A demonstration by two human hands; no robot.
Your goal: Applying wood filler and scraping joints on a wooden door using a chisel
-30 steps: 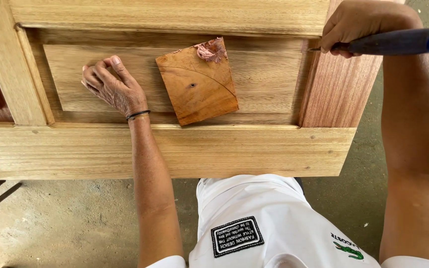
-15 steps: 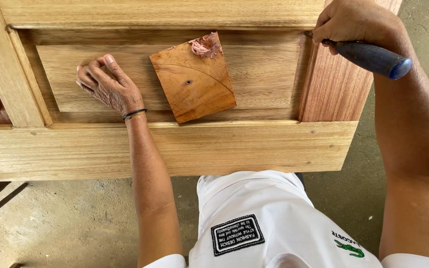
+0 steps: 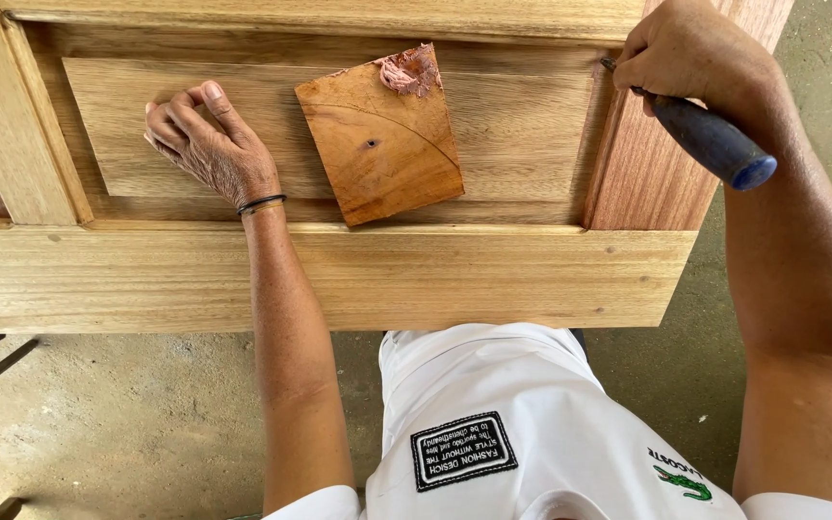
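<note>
Right hand (image 3: 690,53) grips a blue-handled tool (image 3: 710,140), its tip at the wooden door's (image 3: 339,274) panel corner. Left hand (image 3: 209,144) rests loosely curled on the panel beside the scrap board (image 3: 377,140) carrying pink filler (image 3: 408,69). Filling seems underway; most of the dab remains.

My left hand (image 3: 212,144) lies palm down, fingers curled and bunched, wrist straight, forearm running back toward my chest. My right hand (image 3: 690,53) is fisted tight, knuckles up, thumb tucked under the grip, wrist bent, forearm angled back and outward.
</note>
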